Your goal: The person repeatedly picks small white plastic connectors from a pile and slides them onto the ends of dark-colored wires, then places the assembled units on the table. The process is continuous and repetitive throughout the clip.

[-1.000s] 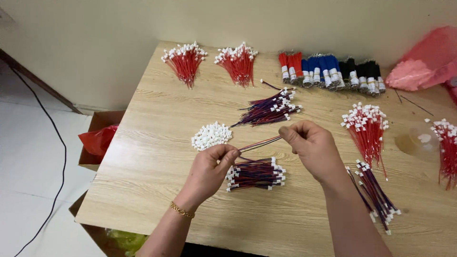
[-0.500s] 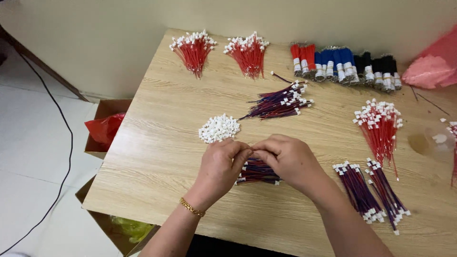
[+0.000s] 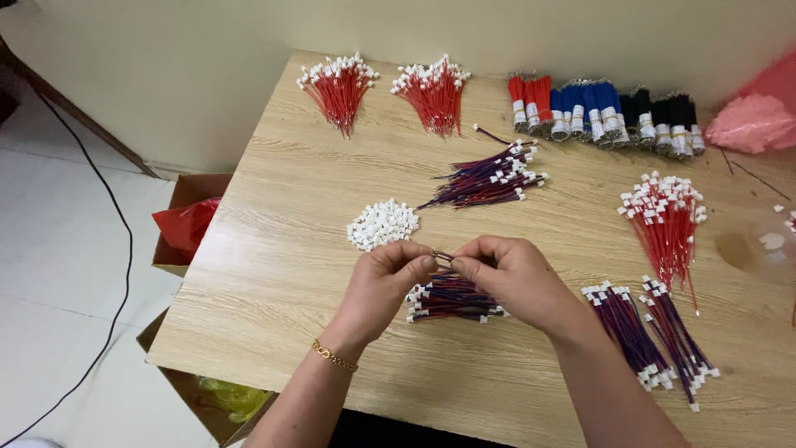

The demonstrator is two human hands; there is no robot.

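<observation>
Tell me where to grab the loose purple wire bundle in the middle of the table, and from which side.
Grip the purple wire bundle at its narrow left end, coming from the near left. The wires converge there into a thin tail, while the right end fans out into many white connectors that would likely spread under a pinch. Nothing lies right beside the tail; the pile of white connectors sits apart, nearer you.

wire (image 3: 443,256): tiny, mostly hidden between fingertips, end unreadable | bundle (image 3: 452,297): middle covered by right hand (image 3: 514,278) | left hand (image 3: 383,286): whether it pinches a connector cannot be told | pink bag (image 3: 759,116): cut by right edge | box (image 3: 192,222): partly under table (image 3: 274,274)
</observation>
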